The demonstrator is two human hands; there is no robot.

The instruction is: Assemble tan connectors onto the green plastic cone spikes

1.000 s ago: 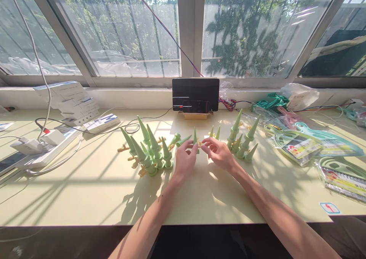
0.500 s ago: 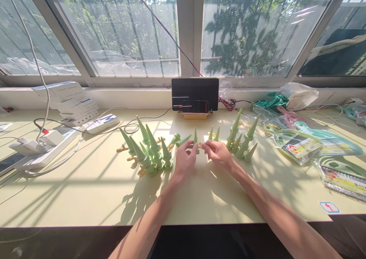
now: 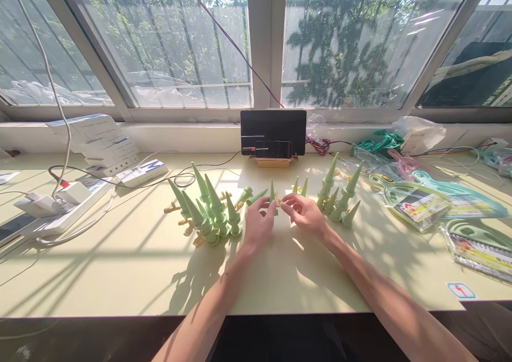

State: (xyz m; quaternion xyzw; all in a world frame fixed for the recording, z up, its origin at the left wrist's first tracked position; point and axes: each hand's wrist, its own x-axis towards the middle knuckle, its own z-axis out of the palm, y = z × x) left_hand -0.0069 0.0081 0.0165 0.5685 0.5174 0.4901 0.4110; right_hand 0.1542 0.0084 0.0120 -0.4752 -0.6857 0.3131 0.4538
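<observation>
My left hand (image 3: 259, 223) pinches a green cone-shaped spike (image 3: 272, 192) that stands upright between my two hands. Against the side of that spike, my right hand (image 3: 305, 214) pinches a small yellow fitting (image 3: 279, 203). A cluster of several green spikes with yellow fittings (image 3: 206, 207) stands just left of my left hand. Another cluster of green spikes (image 3: 339, 191) stands right of my right hand. Two small spikes (image 3: 300, 185) rise behind my right hand.
A black screen with a phone on a stand (image 3: 273, 135) sits at the back centre. A power strip with plugs and cables (image 3: 56, 204) lies at the left, beside stacked boxes (image 3: 104, 143). Packaged green tools in plastic (image 3: 436, 202) cover the right side of the table (image 3: 120, 266).
Both hands stay at the spike in the middle; the right hand's fingers shifted slightly at the yellow fitting. Nothing else moved.
</observation>
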